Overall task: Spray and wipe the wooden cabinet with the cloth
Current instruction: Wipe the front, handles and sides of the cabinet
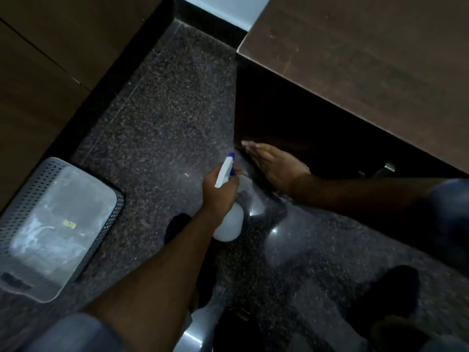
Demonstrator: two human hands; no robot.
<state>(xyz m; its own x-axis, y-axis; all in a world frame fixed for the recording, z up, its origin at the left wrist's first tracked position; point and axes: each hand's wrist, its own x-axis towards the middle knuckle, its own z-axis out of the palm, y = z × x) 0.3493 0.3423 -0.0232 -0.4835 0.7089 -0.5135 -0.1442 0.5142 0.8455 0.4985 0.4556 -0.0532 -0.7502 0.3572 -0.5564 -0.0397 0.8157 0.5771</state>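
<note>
The wooden cabinet (pixel 368 72) fills the upper right of my view, its brown top lit and its front face (pixel 291 128) dropping into deep shadow beneath the overhang. My right hand (pixel 276 168) lies against that dark face low down, near the floor, fingers stretched out flat rather than curled; a pale scrap at the fingertips may be the cloth (pixel 245 143), though I cannot say so with confidence. My left hand (pixel 220 191) is wrapped around the neck of a white spray bottle (pixel 225 199), a finger near the trigger, its blue-tipped nozzle pointing at the same low patch of the front. I judge the work to be mid-way: spraying and wiping this lower section, with no telling how much is already clean. The speckled stone floor (pixel 165 110) and a perforated grey bin (pixel 50 224) lie to the left. Handles under the overhang are barely visible, and my sleeves run off the frame.
</note>
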